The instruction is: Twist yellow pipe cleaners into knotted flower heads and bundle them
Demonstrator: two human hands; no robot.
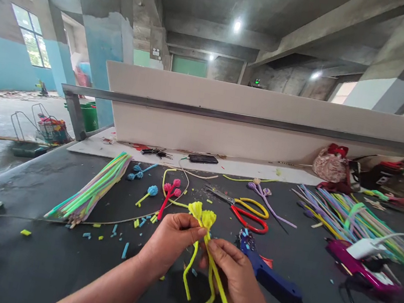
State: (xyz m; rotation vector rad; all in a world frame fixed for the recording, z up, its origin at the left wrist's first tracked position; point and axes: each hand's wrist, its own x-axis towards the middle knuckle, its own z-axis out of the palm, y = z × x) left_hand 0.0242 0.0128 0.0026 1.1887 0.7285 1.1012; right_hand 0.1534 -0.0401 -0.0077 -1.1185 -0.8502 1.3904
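Observation:
Yellow pipe cleaners (221, 288) with two bunched, looped heads at the top are held between my hands above the dark tabletop. My left hand (174, 233) pinches them just below the heads. Lower down, the fingers of my right hand (229, 262) close on the stems, and several loose ends hang below. Close by on the right lies a blue glue gun (270, 275). Scissors (242, 208) with red and yellow handles rest beyond my hands, blades apart. Finished-looking pipe cleaner pieces lie about: a pink one (170, 195), a light blue one (150, 192) and a purple one (267, 196).
A bundle of pastel pipe cleaners (95, 189) lies at left, another bundle (369, 222) at right. Short cut bits are scattered on the table. A purple power strip (362, 269) with cords sits at right. A phone (203, 159) lies by the white back panel (211, 138).

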